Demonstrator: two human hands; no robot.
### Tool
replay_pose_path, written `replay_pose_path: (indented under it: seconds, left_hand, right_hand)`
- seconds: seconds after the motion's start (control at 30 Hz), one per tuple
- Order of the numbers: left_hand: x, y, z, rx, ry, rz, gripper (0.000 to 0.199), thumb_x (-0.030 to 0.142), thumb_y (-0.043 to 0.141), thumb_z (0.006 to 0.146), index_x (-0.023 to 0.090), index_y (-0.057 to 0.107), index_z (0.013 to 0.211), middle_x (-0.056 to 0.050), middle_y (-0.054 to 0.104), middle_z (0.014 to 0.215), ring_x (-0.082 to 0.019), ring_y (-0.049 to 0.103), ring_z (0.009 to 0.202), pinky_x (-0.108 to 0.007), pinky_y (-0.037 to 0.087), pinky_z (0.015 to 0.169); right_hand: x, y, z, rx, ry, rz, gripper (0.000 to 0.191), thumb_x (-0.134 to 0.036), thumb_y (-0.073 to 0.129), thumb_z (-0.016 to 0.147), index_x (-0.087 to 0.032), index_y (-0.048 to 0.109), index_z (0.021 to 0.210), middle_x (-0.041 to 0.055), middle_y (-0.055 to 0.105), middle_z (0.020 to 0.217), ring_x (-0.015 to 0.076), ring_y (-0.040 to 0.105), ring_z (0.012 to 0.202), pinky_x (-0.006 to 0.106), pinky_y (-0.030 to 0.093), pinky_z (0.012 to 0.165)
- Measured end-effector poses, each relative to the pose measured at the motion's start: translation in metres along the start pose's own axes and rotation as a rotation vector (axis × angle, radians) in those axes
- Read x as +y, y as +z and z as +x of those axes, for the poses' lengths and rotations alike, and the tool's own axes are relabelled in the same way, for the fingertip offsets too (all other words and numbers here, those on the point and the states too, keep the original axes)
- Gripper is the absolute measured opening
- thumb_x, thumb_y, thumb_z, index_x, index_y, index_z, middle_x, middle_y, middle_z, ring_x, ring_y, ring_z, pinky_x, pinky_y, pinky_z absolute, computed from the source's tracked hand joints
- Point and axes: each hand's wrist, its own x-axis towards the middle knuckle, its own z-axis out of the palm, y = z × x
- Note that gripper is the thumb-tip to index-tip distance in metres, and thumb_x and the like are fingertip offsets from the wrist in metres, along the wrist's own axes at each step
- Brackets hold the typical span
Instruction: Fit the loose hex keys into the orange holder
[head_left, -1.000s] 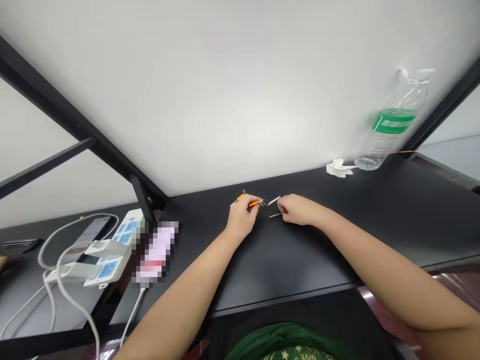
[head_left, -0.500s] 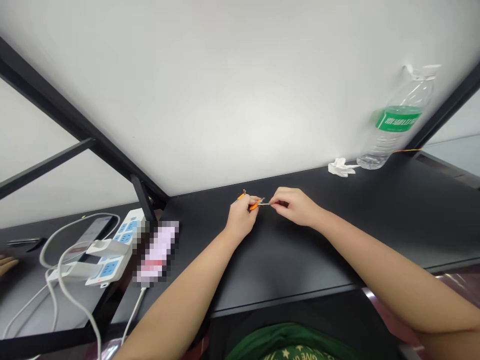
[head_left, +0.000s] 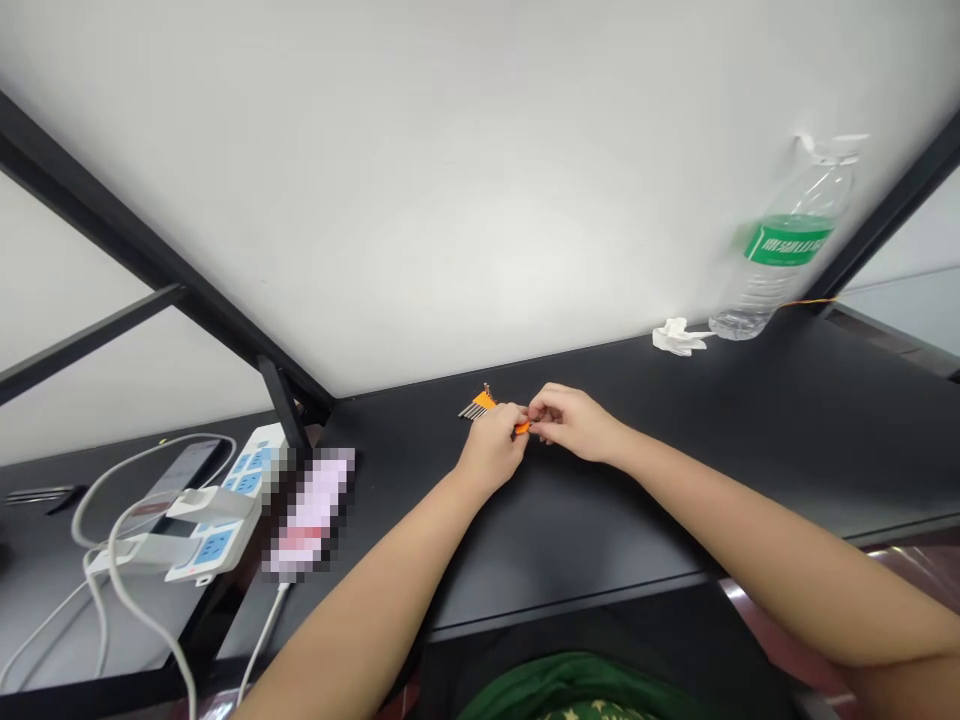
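Over the middle of the black table my left hand (head_left: 495,445) is closed on an orange hex key holder (head_left: 485,400). Several thin metal hex keys (head_left: 471,411) stick out of it on the far left side. More orange shows at the thumb and fingertips; the hand hides whatever lies between. My right hand (head_left: 574,422) is closed in a pinch right beside the left fingertips, at the holder's right end. A thin metal hex key appears to be in that pinch, mostly hidden by the fingers.
A clear bottle with a green label (head_left: 787,240) leans by the wall, beside a crumpled white tissue (head_left: 679,337). To the left lie a blurred-out phone (head_left: 311,510), a white power strip (head_left: 225,530) with chargers and cables, and another phone (head_left: 176,475). A black frame post (head_left: 285,400) rises there.
My right hand has come closer to the left, and the thin metal rod between them is now mostly hidden. More of the orange holder and its keys shows beyond my left hand.
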Motion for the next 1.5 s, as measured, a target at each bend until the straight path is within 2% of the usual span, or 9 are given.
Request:
replay_pose_path:
  seconds: [0.1, 0.2, 0.27, 0.37, 0.57, 0.83, 1.03, 1.23, 1.5]
  left_hand:
    - [0.000, -0.002, 0.001, 0.009, -0.036, -0.033, 0.011, 0.012, 0.063, 0.085, 0.022, 0.059, 0.086, -0.003, 0.077, 0.099, -0.018, 0.072, 0.085, -0.032, 0.058, 0.077]
    - [-0.003, -0.005, 0.002, 0.022, -0.088, -0.071, 0.011, 0.012, 0.063, 0.087, 0.022, 0.059, 0.086, -0.002, 0.077, 0.100, -0.018, 0.073, 0.089, -0.032, 0.058, 0.081]
    - [-0.005, -0.006, 0.002, 0.016, -0.121, -0.073, 0.010, 0.013, 0.063, 0.087, 0.023, 0.060, 0.088, -0.002, 0.077, 0.101, -0.018, 0.073, 0.091, -0.033, 0.059, 0.082]
    - [-0.006, -0.006, 0.001, -0.007, -0.144, -0.067, 0.010, 0.015, 0.064, 0.088, 0.023, 0.062, 0.092, -0.001, 0.077, 0.101, -0.018, 0.073, 0.091, -0.033, 0.058, 0.084]
    - [-0.006, -0.004, 0.000, -0.028, -0.158, -0.079, 0.007, 0.017, 0.064, 0.089, 0.024, 0.063, 0.090, -0.001, 0.077, 0.100, -0.018, 0.073, 0.090, -0.034, 0.058, 0.082]
    - [-0.007, -0.004, 0.001, -0.031, -0.171, -0.082, 0.006, 0.018, 0.063, 0.090, 0.023, 0.062, 0.088, -0.001, 0.077, 0.102, -0.018, 0.073, 0.093, -0.035, 0.058, 0.085]
    - [-0.007, -0.004, 0.002, -0.024, -0.172, -0.077, 0.005, 0.019, 0.063, 0.089, 0.023, 0.062, 0.088, -0.002, 0.077, 0.101, -0.019, 0.073, 0.092, -0.036, 0.058, 0.084]
    - [-0.010, -0.002, 0.001, 0.000, -0.152, -0.102, 0.010, 0.014, 0.064, 0.087, 0.022, 0.059, 0.083, -0.002, 0.077, 0.100, -0.018, 0.074, 0.091, -0.035, 0.060, 0.084]
    - [-0.009, -0.004, 0.003, 0.007, -0.180, -0.137, 0.012, 0.010, 0.065, 0.084, 0.022, 0.063, 0.083, -0.001, 0.078, 0.099, -0.018, 0.075, 0.090, -0.034, 0.061, 0.083]
  right_hand:
    - [-0.001, 0.000, 0.000, -0.028, 0.045, 0.043, 0.008, -0.024, 0.062, 0.088, -0.019, 0.060, 0.094, 0.0002, 0.066, 0.086, 0.0109, 0.066, 0.072, 0.024, 0.053, 0.069]
    - [0.001, -0.014, 0.001, -0.014, 0.048, -0.165, 0.008, -0.026, 0.057, 0.092, -0.019, 0.062, 0.093, 0.0004, 0.067, 0.081, 0.0117, 0.064, 0.072, 0.025, 0.050, 0.070]
    - [0.008, -0.026, 0.003, 0.012, 0.037, -0.430, 0.009, -0.024, 0.058, 0.091, -0.019, 0.066, 0.089, 0.0028, 0.068, 0.087, 0.0132, 0.063, 0.078, 0.026, 0.048, 0.075]
    - [0.023, -0.039, 0.005, -0.060, 0.099, -0.704, 0.016, -0.024, 0.059, 0.091, -0.021, 0.073, 0.098, 0.0065, 0.067, 0.105, 0.0161, 0.063, 0.088, 0.027, 0.046, 0.079]
    - [0.034, -0.038, 0.006, -0.141, 0.136, -0.816, 0.028, -0.025, 0.053, 0.096, -0.025, 0.074, 0.114, 0.0070, 0.065, 0.114, 0.0173, 0.065, 0.097, 0.025, 0.046, 0.079]
    - [0.027, -0.034, 0.006, -0.170, 0.144, -0.861, 0.030, -0.026, 0.050, 0.098, -0.026, 0.074, 0.116, 0.0069, 0.064, 0.110, 0.0150, 0.063, 0.089, 0.024, 0.043, 0.073]
    - [0.020, -0.031, 0.005, -0.164, 0.126, -0.906, 0.026, -0.021, 0.048, 0.095, -0.020, 0.074, 0.093, 0.0088, 0.064, 0.102, 0.0138, 0.060, 0.076, 0.025, 0.038, 0.062]
    - [0.012, -0.024, 0.001, -0.232, 0.225, -0.845, 0.005, -0.012, 0.063, 0.077, -0.017, 0.064, 0.076, 0.0086, 0.066, 0.089, 0.0142, 0.056, 0.067, 0.025, 0.033, 0.055]
    - [-0.005, -0.026, -0.001, -0.157, -0.070, -0.399, 0.008, -0.014, 0.057, 0.085, -0.019, 0.063, 0.083, -0.0011, 0.064, 0.077, 0.0088, 0.054, 0.067, 0.020, 0.040, 0.065]
